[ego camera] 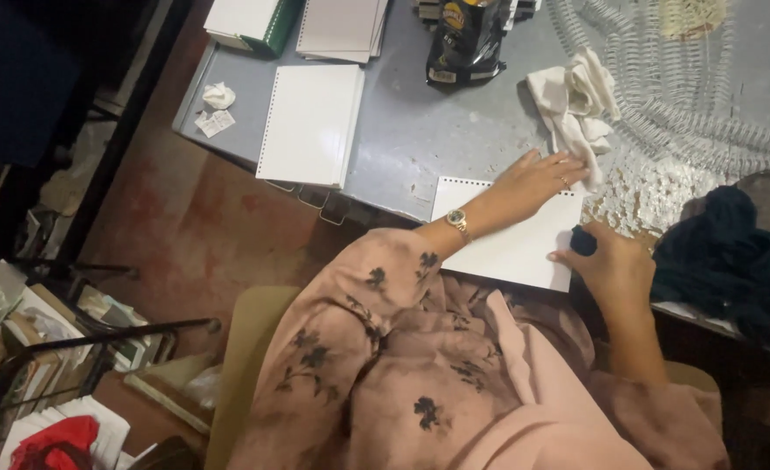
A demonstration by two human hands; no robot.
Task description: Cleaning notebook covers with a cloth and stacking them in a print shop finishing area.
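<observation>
On the grey table [420,130], at its near edge, lies a stack of punched white paper [511,239] — the landmark for everything else here. The left hand [541,178] rests flat on the stack's far edge, fingers spread and open, with a gold wristwatch [459,219] on the wrist just over the stack's left side. The right hand [607,261] sits at the stack's right edge, fingers curled around a small dark object [583,241]; what the object is cannot be told. Just beyond the stack, touching the left fingertips, lies a crumpled white cloth [576,104]. To the right of the stack sits a heap of dark blue fabric [729,252], and beyond it, further right — a spread of white spiral binding coils [663,87]. Well to the left of the stack lies another punched white pad [311,124]. A dark snack bag [465,39] stands far behind the stack.
</observation>
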